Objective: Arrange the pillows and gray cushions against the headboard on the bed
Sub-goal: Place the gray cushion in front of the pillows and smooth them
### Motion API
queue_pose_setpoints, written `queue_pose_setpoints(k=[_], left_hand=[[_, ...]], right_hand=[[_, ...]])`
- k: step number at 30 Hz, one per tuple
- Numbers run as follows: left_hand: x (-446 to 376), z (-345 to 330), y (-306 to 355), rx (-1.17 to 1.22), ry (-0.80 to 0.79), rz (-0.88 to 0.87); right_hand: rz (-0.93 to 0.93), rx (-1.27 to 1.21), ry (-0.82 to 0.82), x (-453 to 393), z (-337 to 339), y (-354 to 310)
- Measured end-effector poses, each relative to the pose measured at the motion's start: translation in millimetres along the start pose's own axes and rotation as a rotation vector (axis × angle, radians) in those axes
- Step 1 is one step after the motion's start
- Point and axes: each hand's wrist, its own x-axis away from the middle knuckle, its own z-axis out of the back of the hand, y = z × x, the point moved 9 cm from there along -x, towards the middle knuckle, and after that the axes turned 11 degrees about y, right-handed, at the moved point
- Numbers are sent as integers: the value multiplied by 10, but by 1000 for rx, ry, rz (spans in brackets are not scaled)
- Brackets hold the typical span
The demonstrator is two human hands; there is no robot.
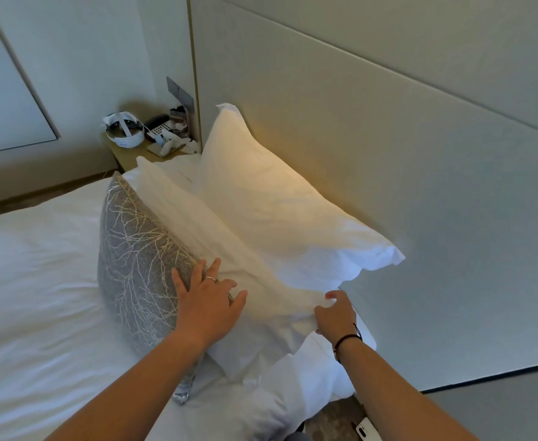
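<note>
Right grip: the right hand point(336, 315) pinched the near corner of the front white fabric pillow point(229, 249), fingers curled on the cloth.
Left grip: the left hand point(208, 297) lay flat, fingers spread, across the gray cushion with a pale branch pattern point(134, 256) and that pillow.
Rear white pillow point(274, 192): leaned on the pale padded headboard point(388, 138).
Desk point(127, 154): carried a white headset point(124, 130); no readable writing.

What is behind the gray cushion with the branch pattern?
Two white pillows stand behind the gray cushion, the rear one against the headboard. Their lower parts are covered.
</note>
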Motion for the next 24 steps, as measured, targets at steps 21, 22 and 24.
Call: queue_pose_setpoints(k=[21,22,24], left_hand=[[-813,-303,488,-39,-111,-22],[-934,-320,489,-51,-116,-4],[-1234,-346,506,-67,-110,36]], right_hand=[[673,324,-35,-889,228,-1356],[735,352,-49,-1005,177,-1540],[794,402,-100,-1278,51,-1823]])
